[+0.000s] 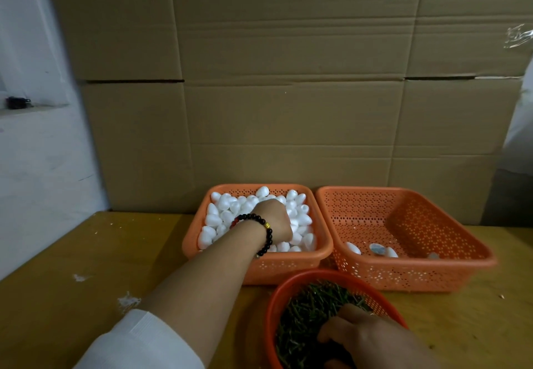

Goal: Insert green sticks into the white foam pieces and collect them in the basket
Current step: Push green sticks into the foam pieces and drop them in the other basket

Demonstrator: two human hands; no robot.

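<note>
Mostly hidden: left hand [274,218] fingers buried among foam pieces [227,215], right hand [372,339] among green sticks [305,311]; grips unclear.

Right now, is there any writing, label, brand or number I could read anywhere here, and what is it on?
None: no readable text shows anywhere in this view.
The cardboard boxes behind are plain, with no print showing.
The orange baskets bear only punched holes.
The bead bracelet has a gold bead, too small to show any marking.
A small bluish item in the right basket is too blurred to read.
</note>
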